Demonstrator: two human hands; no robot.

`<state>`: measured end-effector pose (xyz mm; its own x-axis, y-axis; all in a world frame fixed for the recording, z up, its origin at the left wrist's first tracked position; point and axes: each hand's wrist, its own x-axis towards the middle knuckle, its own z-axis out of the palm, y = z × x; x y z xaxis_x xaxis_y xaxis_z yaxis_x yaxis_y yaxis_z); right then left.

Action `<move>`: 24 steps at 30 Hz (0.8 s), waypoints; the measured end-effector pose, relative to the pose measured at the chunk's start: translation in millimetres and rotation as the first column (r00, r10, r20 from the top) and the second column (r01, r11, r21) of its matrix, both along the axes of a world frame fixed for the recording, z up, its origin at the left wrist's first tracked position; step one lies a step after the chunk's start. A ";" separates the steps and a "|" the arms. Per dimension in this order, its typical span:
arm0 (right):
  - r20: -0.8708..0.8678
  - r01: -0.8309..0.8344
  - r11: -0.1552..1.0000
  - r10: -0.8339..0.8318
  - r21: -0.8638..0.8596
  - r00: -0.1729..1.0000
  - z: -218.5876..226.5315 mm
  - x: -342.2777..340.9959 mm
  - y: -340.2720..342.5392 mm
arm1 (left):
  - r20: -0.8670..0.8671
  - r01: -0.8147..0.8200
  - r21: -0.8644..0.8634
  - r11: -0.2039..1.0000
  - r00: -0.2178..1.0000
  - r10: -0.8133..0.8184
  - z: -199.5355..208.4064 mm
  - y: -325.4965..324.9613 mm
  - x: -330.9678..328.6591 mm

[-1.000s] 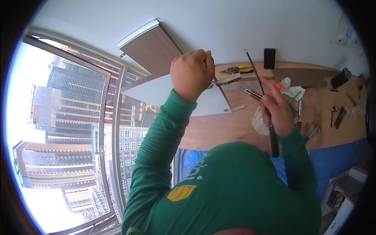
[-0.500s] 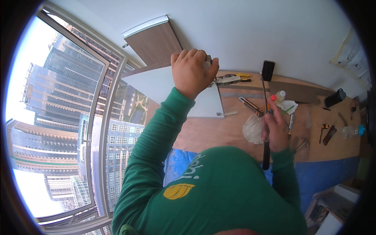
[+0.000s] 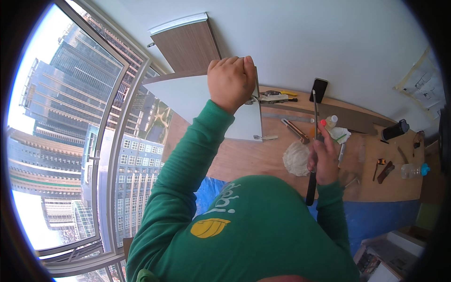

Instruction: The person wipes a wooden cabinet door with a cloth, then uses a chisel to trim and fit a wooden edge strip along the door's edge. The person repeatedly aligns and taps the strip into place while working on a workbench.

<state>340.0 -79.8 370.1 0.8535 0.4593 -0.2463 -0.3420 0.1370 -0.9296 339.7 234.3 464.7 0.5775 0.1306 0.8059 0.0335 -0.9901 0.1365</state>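
Observation:
My left hand [image 3: 230, 82] is closed over the upper brown edge of a white panel [image 3: 245, 123], near its right corner. The panel stands tilted on the workbench, with metal hinges [image 3: 266, 137] along its right side. My right hand [image 3: 325, 162] is wrapped around a long, thin metal tool with a black handle [image 3: 311, 189], possibly a file. Its narrow shaft [image 3: 316, 109] points away from me, and my index finger stretches along it. The tool is apart from the panel. My left fingertips are hidden behind the panel's edge.
A brown wood-grain panel [image 3: 185, 47] leans on the wall. On the workbench [image 3: 235, 162] lie a phone [image 3: 319, 89], a utility knife [image 3: 295, 130], a white cloth [image 3: 296, 160], a metal ruler [image 3: 286, 117], and bottles. Left is a window [image 3: 117, 141]; blue sheeting [image 3: 371, 216] hangs in front.
My left hand has shifted slightly up and its thumb has closed in against the panel's corner. My right hand and the tool have moved a little left. The view has shifted slightly.

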 end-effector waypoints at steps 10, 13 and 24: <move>-0.001 -0.018 1.000 0.018 -0.025 1.000 -4.0 1.9 0.1 | -0.034 0.008 -0.012 1.000 0.999 -0.009 2.7 -1.7 -7.6; -0.004 -0.021 0.999 0.020 -0.032 1.000 -1.1 0.9 2.6 | -0.069 -0.017 0.009 1.000 0.997 0.017 5.9 -6.2 -12.5; -0.016 -0.045 0.999 0.044 -0.020 0.999 2.5 -1.7 11.8 | -0.064 0.029 0.093 0.995 0.998 -0.024 0.5 -10.4 -31.4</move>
<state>338.4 -68.0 372.6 0.8283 0.4912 -0.2695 -0.3621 0.1021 -0.9265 308.3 223.8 465.2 0.6292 0.0398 0.7762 0.0126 -0.9991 0.0410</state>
